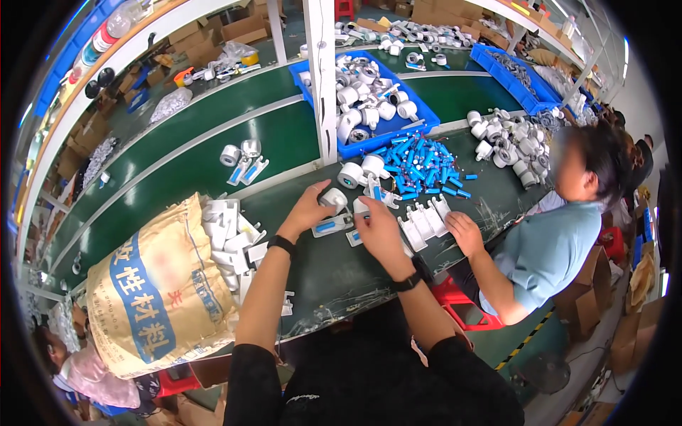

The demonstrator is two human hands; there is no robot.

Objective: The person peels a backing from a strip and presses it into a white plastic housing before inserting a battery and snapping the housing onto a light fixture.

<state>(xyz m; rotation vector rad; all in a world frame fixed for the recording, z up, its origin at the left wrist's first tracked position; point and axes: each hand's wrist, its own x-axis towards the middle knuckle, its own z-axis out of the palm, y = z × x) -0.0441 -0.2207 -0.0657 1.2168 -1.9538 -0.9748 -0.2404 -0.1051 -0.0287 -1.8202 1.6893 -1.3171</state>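
Observation:
My left hand (304, 213) is closed on a white round plastic housing (332, 199) above the dark green worktable. Just below it lies a white handle shell with a blue cylindrical cell (330, 226) inside. My right hand (380, 233) is bent round a small white plastic part (361, 206), its fingertips partly hiding it. Another white shell with a blue cell (353, 238) lies beside that hand's thumb. Beyond my hands sit white round-headed housings (351, 175), next to a heap of blue cylindrical cells (425, 165). A row of white handle shells (425, 223) lies right of my right hand.
A paper sack (160, 287) spills white plastic shells (229, 238) at left. A blue crate of white housings (376, 106) stands behind a white post (323, 85). At right, a co-worker's hand (465, 233) is by the shell row; more housings (508, 145) are piled beyond.

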